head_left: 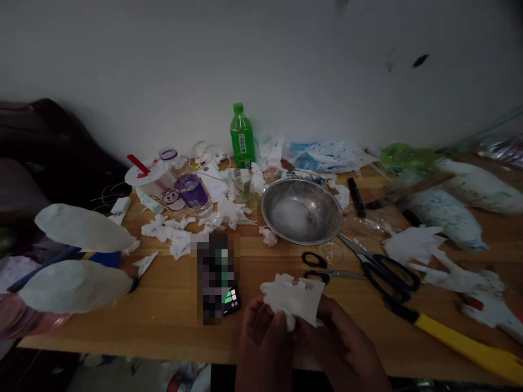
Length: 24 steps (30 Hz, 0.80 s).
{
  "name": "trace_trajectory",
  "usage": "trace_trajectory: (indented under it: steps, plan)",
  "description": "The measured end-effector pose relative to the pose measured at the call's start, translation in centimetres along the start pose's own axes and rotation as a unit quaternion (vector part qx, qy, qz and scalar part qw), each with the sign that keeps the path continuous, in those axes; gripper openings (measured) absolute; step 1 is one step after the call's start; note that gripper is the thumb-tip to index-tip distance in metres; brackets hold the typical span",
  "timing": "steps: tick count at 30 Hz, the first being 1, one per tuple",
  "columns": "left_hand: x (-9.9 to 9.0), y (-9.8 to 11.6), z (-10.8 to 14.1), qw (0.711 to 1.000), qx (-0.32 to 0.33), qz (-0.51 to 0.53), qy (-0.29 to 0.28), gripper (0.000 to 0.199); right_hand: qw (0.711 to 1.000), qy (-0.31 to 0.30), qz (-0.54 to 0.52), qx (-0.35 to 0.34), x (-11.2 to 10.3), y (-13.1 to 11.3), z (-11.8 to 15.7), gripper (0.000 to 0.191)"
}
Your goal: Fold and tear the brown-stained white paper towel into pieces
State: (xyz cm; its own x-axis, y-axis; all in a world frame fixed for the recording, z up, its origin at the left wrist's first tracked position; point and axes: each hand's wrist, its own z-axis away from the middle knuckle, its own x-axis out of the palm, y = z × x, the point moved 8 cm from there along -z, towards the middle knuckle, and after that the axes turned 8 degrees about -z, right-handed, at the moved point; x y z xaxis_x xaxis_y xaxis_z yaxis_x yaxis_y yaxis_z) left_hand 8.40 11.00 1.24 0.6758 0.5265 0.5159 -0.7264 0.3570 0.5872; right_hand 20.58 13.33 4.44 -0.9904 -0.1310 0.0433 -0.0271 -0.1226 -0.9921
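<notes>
A crumpled piece of white paper (300,296) is held up near the table's front edge, between both hands. My left hand (265,337) grips its lower left part, thumb pressed against it. On the right side, my right hand (345,340) pinches the same piece, with its fingertips partly behind it. Just beyond lie small scissors (327,269) with black handles and larger scissors (384,272). A metal bowl (302,212) with something whitish inside stands behind them. To the left of my hands is a phone (231,299), partly blurred out.
Two white oval pieces (77,286) stick out over the table's left side. A lidded cup (157,185), a purple-labelled bottle (191,190) and a green bottle (242,139) stand at the back. A yellow handle (466,343) lies front right, near paper scraps (414,245).
</notes>
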Motion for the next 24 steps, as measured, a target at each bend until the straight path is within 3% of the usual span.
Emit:
trace_trajectory:
  steps: [4, 7, 10, 13, 16, 20, 24]
  plan:
    - [-0.1, 0.9, -0.3, 1.0, 0.022, -0.009, 0.003, 0.033, 0.999, -0.036, -0.027, 0.03, 0.5, 0.6, 0.2, 0.037]
    - [-0.1, 1.6, -0.5, 0.998, 0.061, -0.034, 0.004, 0.037, 0.999, -0.003, -0.006, 0.034, -0.3, 0.9, 0.8, 0.056]
    - [0.4, 1.8, -0.4, 0.99, 0.101, -0.098, -0.031, 0.036, 0.997, 0.01, -0.032, 0.064, -0.8, 1.5, 1.1, 0.068]
    - [1.1, 1.2, 0.0, 0.981, 0.109, -0.136, -0.088, 0.033, 0.986, 0.024, -0.079, 0.141, -1.0, 2.5, 0.9, 0.059]
    - [0.9, 0.4, 0.1, 0.98, 0.096, -0.134, -0.11, 0.039, 0.976, 0.032, -0.094, 0.194, -1.3, 3.0, 0.7, 0.055]
    - [-0.2, -0.8, -0.7, 0.987, 0.065, -0.116, -0.095, 0.057, 0.977, 0.009, -0.071, 0.201, -1.6, 2.8, 0.7, 0.055]
    - [-0.5, -2.1, -1.4, 0.992, 0.016, -0.081, -0.093, 0.064, 0.983, 0.025, -0.037, 0.175, -2.3, 2.5, 0.9, 0.05]
